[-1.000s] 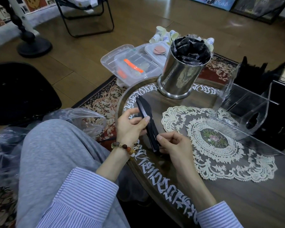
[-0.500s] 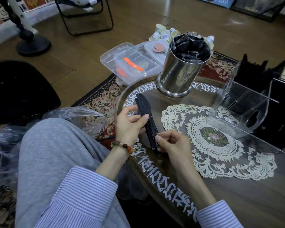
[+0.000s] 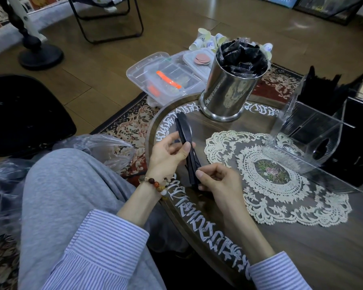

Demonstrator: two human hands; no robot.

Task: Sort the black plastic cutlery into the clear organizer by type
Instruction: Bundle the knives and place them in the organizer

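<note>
Black plastic knives point(image 3: 186, 141), small bundle: centre of frame, above the bench point(image 3: 302, 248) edge. Left hand point(image 3: 166, 155) grips mid-length, thumb across; right hand point(image 3: 216, 183) pinches handle ends. Clear organizer point(image 3: 310, 141): right of frame, on lace doily point(image 3: 281, 197). Advice: square the handle ends flush, keep blades aligned one way, then carry to one compartment
</note>
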